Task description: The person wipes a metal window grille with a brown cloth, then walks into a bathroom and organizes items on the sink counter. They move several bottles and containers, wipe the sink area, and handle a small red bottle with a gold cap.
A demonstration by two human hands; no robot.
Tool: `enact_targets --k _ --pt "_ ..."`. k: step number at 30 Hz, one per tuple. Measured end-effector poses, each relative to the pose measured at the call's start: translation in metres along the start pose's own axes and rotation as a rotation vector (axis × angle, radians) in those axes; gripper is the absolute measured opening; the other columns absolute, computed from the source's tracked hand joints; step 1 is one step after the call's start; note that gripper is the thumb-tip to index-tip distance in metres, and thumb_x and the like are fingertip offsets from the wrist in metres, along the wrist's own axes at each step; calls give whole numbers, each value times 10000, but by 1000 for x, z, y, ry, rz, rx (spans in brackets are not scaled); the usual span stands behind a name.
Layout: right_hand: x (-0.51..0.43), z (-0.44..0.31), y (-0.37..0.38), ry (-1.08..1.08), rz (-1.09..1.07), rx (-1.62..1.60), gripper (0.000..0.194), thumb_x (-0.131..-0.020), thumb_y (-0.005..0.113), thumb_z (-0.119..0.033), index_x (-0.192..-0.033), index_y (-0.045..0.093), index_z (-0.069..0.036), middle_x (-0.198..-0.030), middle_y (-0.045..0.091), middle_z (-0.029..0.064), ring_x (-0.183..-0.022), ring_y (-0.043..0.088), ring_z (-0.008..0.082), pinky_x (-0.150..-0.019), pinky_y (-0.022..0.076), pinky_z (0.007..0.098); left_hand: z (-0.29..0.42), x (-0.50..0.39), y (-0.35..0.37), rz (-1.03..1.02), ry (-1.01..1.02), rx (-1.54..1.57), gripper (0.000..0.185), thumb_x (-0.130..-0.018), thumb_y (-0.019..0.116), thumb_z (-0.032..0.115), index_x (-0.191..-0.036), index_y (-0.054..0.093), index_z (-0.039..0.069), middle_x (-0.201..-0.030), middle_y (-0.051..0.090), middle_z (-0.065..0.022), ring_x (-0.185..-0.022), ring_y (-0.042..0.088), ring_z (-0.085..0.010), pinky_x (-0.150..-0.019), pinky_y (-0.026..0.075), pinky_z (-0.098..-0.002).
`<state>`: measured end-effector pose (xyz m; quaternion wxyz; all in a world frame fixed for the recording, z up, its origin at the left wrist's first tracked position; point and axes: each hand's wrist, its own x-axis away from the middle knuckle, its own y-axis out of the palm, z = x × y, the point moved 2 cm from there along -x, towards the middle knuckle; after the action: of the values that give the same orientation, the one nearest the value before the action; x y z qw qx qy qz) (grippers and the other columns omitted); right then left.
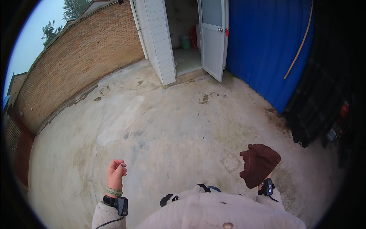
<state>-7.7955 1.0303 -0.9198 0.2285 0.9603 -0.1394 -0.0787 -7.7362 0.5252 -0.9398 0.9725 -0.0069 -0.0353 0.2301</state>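
In the head view, my left hand (115, 172) hangs at lower left with its fingers loosely curled and nothing in them. A green bead bracelet (113, 192) and a black strapped device (122, 206) are on that wrist. At lower right, a dark brown folded cloth item (259, 165) is held in my right hand (269, 175). The cloth covers nearly all of that hand, so its fingers are hidden. Another black device (268, 186) is strapped to the right wrist. Both hands are above the concrete ground (171, 137), away from other objects.
Ahead, a white door (212, 48) stands ajar beside a tiled wall end (161, 43); a green bucket (184, 41) is inside. Blue metal sheeting (263, 48) with a leaning stick (300, 43) and a black cover (311, 94) line the right. A brick wall (83, 54) runs along the left.
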Motion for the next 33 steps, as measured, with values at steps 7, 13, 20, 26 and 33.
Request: enact_targets --k 7,13,20,26,33 --pt "-178 24 -18 14 257 -225 214 -887 553 -154 -931 590 52 -694 580 111 -593 530 210 -574 470 318 44 -207 147 -283 94 -174 137 -899 561 83 -1030 558 44 -889 601 -24 -724 560 -93 -626 448 -232" --pt "-401 57 32 57 -6 -46 241 -931 485 -211 -974 567 12 -714 557 86 -609 493 200 -506 425 303 61 -337 229 -170 96 -144 142 -897 557 79 -1034 560 43 -902 604 -25 -720 559 -85 -615 444 -222" --pt "-611 123 154 -47 -591 73 280 -965 420 -150 -1107 542 58 -684 536 82 -555 459 169 -516 402 284 44 -483 246 79 113 -20 117 -896 555 64 -1012 569 52 -878 603 -23 -691 546 -72 -582 434 -208" --pt "-741 180 250 -118 -524 134 251 -941 431 -93 -1060 548 95 -662 540 105 -540 455 175 -519 388 288 35 -664 292 134 42 18 119 -891 550 62 -1008 570 56 -882 602 -19 -689 543 -70 -583 434 -208" --pt "-898 220 252 -44 -150 147 248 -943 451 -119 -1040 565 79 -704 572 123 -576 488 194 -543 412 311 98 -908 435 -193 47 -118 150 -895 574 79 -1041 565 42 -905 612 -18 -736 563 -82 -621 446 -217"
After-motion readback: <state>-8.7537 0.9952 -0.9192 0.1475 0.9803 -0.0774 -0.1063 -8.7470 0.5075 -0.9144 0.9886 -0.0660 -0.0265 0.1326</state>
